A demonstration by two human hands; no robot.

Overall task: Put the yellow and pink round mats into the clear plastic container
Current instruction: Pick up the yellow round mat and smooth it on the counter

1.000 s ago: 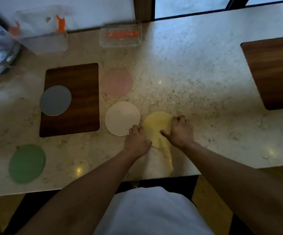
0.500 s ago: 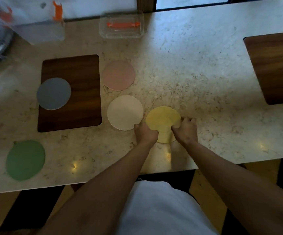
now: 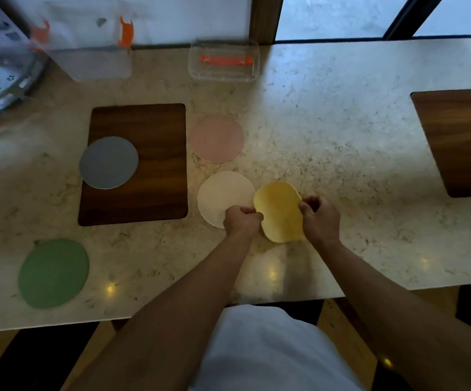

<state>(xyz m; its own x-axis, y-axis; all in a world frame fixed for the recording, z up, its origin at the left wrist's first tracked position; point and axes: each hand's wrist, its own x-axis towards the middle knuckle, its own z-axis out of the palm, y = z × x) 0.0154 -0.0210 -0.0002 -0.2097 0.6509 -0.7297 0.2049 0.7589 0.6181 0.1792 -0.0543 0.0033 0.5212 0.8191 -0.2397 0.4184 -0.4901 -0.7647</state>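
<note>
The yellow round mat (image 3: 280,211) is bent inward between both hands, just above the marble table near its front edge. My left hand (image 3: 242,220) pinches its left rim and my right hand (image 3: 319,218) grips its right rim. The pink round mat (image 3: 217,138) lies flat on the table farther back. A clear plastic container (image 3: 224,64) with an orange piece inside stands at the table's back edge, beyond the pink mat.
A white mat (image 3: 223,197) lies just left of the yellow one, partly under my left hand. A grey mat (image 3: 108,162) rests on a dark wooden board (image 3: 149,176). A green mat (image 3: 53,273) lies front left. Another clear container with orange clips (image 3: 87,52) and a wooden board (image 3: 462,142) stand farther off.
The yellow mat lay flat under both hands; now both hands squeeze its sides together, so it looks narrower and curled, lifted slightly off the table.
</note>
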